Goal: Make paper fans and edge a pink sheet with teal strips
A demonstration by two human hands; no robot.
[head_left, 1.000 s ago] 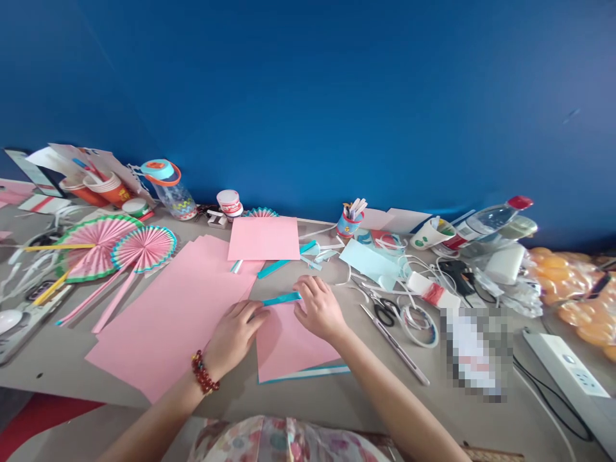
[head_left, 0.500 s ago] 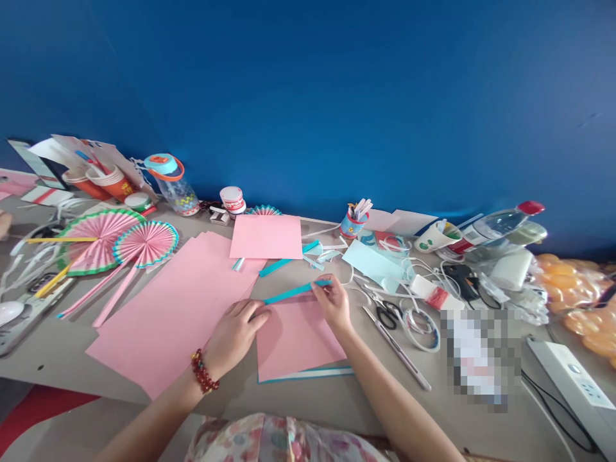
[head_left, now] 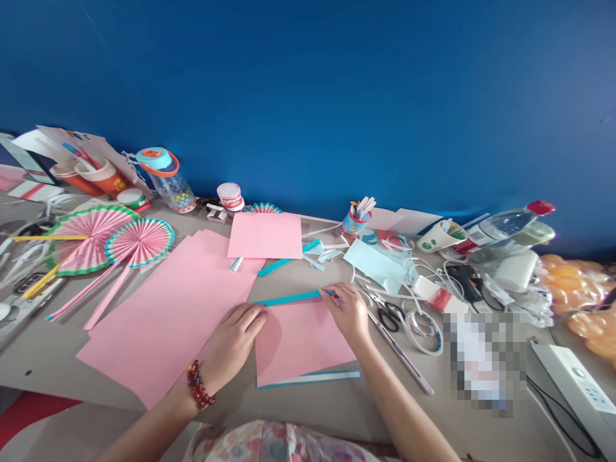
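Note:
A blue paper strip lies along the top edge of a pink sheet. My left hand is closed at the strip's left end, its fingertips bent down against the paper. At the other end, my right hand pinches the strip between thumb and fingers. A white strip with blue edges shows beneath the sheet's lower side. Larger pink sheets are stacked to the left, partly under my left forearm.
Folded paper fans rest at the left. Another pink sheet lies behind my hands. Scissors, a craft knife and a tape roll are on the right. Bottles and cups line the blue wall.
The strip's right end has come down onto the pink sheet's top edge, and the strip now lies flatter. My right hand has shifted right and toward me.

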